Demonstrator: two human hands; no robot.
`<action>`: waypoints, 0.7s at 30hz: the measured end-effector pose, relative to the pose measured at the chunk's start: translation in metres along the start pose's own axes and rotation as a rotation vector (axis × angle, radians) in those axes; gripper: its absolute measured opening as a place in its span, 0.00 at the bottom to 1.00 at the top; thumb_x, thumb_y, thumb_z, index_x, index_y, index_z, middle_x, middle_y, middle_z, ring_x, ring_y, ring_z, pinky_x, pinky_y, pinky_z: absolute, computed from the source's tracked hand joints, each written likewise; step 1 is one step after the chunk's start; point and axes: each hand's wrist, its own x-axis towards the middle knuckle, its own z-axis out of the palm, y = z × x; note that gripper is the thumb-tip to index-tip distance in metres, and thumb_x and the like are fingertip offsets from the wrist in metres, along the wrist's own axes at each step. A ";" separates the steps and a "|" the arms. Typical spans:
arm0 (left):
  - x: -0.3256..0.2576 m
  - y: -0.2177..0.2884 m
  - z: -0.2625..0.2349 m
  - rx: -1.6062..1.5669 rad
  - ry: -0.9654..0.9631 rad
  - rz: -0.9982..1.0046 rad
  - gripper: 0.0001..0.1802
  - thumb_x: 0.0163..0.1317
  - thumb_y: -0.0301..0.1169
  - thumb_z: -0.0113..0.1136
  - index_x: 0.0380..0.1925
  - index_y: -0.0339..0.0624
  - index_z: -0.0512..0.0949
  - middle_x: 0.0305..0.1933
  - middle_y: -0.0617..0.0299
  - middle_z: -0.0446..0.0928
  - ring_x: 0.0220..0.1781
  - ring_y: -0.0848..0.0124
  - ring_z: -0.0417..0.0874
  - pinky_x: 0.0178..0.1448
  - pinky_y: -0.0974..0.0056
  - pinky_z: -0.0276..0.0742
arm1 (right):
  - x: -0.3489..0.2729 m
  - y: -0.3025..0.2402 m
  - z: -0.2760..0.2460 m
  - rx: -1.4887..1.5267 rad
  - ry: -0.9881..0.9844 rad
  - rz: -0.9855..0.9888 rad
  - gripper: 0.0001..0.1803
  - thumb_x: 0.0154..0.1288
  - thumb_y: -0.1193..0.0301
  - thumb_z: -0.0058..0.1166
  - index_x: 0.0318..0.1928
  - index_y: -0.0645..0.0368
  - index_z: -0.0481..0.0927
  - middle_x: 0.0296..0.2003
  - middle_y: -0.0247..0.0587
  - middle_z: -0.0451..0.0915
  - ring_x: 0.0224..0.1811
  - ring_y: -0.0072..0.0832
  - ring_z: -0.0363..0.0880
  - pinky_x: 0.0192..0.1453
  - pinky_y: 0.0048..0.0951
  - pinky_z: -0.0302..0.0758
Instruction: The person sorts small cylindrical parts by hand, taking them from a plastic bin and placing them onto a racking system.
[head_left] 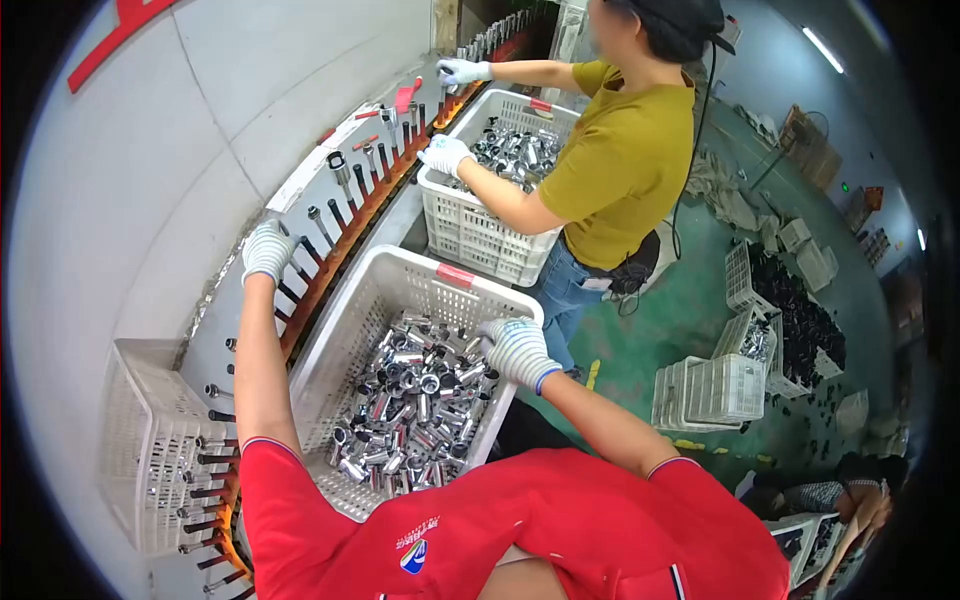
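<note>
Surroundings of the line: co-worker, crates, green floor.

At 12 o'clock a co-worker in a mustard shirt (625, 160) and jeans stands at a second white crate (470, 228) of shiny metal tubes, both gloved hands (446, 153) out over it. An empty white basket (150, 440) sits at 9 o'clock, against the pale grey wall (150, 170), which carries a red mark at 11 o'clock. The green floor (690, 310) spreads toward 3 o'clock; there, an empty white crate (712, 392) lies on its side, near crates of dark parts (805, 320). Cardboard and scraps lie at 1 o'clock. At 4 o'clock, another person (850, 500) is low down, partly seen.
</note>
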 end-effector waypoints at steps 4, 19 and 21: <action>-0.086 -0.033 0.019 -0.066 0.453 0.208 0.12 0.69 0.43 0.68 0.38 0.47 0.87 0.40 0.48 0.88 0.44 0.45 0.90 0.51 0.42 0.85 | -0.004 -0.003 0.005 0.015 0.027 -0.043 0.16 0.73 0.60 0.57 0.50 0.51 0.93 0.43 0.51 0.92 0.49 0.50 0.91 0.60 0.51 0.83; -0.102 -0.023 0.048 -0.987 0.518 0.023 0.24 0.71 0.31 0.73 0.66 0.38 0.85 0.61 0.50 0.88 0.61 0.59 0.88 0.71 0.54 0.81 | 0.014 0.011 0.007 0.036 0.085 -0.069 0.17 0.74 0.59 0.56 0.50 0.52 0.94 0.44 0.48 0.93 0.49 0.45 0.92 0.61 0.50 0.81; -0.075 -0.030 0.049 -0.697 0.668 0.050 0.32 0.69 0.31 0.74 0.72 0.39 0.79 0.71 0.47 0.81 0.71 0.52 0.82 0.79 0.50 0.75 | 0.013 0.013 0.003 0.016 0.016 -0.029 0.17 0.74 0.59 0.56 0.50 0.52 0.93 0.44 0.49 0.93 0.49 0.45 0.92 0.62 0.51 0.81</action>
